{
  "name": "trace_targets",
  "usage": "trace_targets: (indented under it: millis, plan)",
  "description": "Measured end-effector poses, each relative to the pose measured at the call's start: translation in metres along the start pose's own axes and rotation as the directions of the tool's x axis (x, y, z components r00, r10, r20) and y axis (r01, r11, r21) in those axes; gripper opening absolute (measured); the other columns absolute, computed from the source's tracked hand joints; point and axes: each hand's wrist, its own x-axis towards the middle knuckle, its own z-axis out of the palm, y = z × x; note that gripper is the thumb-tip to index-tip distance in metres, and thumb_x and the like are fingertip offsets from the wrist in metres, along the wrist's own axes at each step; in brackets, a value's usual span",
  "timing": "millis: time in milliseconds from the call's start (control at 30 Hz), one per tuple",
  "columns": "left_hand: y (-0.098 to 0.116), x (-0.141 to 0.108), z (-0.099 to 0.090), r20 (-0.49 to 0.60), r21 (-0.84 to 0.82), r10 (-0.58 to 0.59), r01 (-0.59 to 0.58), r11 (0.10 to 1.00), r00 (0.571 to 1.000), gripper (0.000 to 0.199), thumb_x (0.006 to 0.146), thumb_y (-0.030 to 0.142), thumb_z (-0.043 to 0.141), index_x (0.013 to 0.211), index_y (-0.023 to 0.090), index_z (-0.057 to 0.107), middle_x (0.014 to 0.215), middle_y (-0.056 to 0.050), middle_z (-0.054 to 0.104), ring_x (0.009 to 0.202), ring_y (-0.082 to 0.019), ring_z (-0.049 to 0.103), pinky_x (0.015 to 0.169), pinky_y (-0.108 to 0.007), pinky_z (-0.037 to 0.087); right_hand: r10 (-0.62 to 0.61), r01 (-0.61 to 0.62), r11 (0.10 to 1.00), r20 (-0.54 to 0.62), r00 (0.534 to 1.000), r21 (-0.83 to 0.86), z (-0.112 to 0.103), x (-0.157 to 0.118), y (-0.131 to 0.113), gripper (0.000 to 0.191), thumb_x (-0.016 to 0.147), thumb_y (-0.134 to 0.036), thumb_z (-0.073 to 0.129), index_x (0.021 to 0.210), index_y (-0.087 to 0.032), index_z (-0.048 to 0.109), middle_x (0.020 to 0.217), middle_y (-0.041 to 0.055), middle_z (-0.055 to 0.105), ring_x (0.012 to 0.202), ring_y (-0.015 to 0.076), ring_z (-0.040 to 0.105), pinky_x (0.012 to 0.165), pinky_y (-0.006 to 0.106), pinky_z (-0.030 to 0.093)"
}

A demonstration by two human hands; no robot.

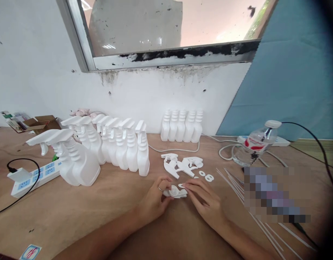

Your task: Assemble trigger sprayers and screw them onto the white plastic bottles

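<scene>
My left hand (157, 196), with a ring on one finger, grips a white spray head (175, 192) low over the wooden table, its round collar facing up. Between the fingertips of my right hand (204, 200) is a small white washer (181, 186), held just above that collar. Beyond my hands lie more white spray heads (186, 165) on the table. Several loose white washers (209, 178) rest beside them, to the right.
White spray bottles (121, 148) with heads stand at the left, by a power strip (36, 179). Headless bottles (182, 126) stand near the wall. At the right are a water bottle (254, 144), thin white tubes (253, 213) and a blurred-out object (273, 195).
</scene>
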Motion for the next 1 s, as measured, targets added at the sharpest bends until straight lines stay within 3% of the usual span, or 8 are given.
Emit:
trace_targets:
  millis: [200,367,667,867,1000]
  plan:
    - [-0.002,0.000,0.000,0.064,-0.054,-0.093,0.097,0.994,0.994,0.034,0.081,0.013,0.060,0.113,0.021,0.048,0.106,-0.003,0.060,0.095,-0.016,0.058,0.086,-0.028,0.046,-0.138,0.144,0.989,0.130,0.982,-0.036,0.004,0.005,-0.009,0.033,0.084,-0.010,0.053,0.109,-0.028,0.065,0.103,0.0073,0.063,0.098,0.0217,0.060,0.084,0.040,0.050]
    - [-0.001,0.001,-0.004,0.123,0.028,-0.123,0.121,0.992,0.985,0.033,0.083,0.018,0.059,0.114,0.021,0.049,0.101,-0.001,0.065,0.089,-0.016,0.060,0.080,-0.025,0.046,-0.136,0.139,0.990,0.242,0.961,0.008,0.005,0.005,-0.008,0.044,0.085,-0.008,0.049,0.126,-0.025,0.054,0.116,0.0103,0.060,0.109,0.0230,0.056,0.090,0.042,0.048]
    - [-0.001,0.000,-0.008,0.198,0.145,-0.107,0.079,0.986,0.974,0.030,0.088,0.023,0.054,0.117,0.024,0.049,0.103,0.000,0.066,0.090,-0.015,0.062,0.080,-0.024,0.046,-0.150,0.151,0.989,0.196,0.969,0.011,0.005,0.002,-0.006,0.037,0.085,-0.011,0.050,0.118,-0.025,0.055,0.109,0.0081,0.067,0.099,0.0201,0.062,0.090,0.040,0.050]
    - [0.005,0.002,-0.014,0.281,0.321,-0.082,-0.013,0.947,0.956,0.036,0.090,0.028,0.053,0.125,0.027,0.047,0.120,-0.002,0.061,0.106,-0.018,0.060,0.090,-0.028,0.046,-0.115,0.119,0.993,0.240,0.964,-0.005,0.008,-0.002,-0.003,0.033,0.085,-0.015,0.054,0.116,-0.025,0.054,0.108,0.0074,0.067,0.097,0.0201,0.064,0.092,0.041,0.049]
    - [0.008,0.004,-0.016,0.324,0.352,-0.059,-0.063,0.934,0.944,0.033,0.093,0.029,0.048,0.125,0.028,0.048,0.122,-0.002,0.061,0.109,-0.017,0.059,0.092,-0.028,0.046,-0.109,0.114,0.993,0.288,0.951,-0.001,0.008,-0.003,-0.002,0.035,0.085,-0.016,0.055,0.119,-0.026,0.054,0.109,0.0065,0.066,0.099,0.0204,0.063,0.090,0.039,0.051]
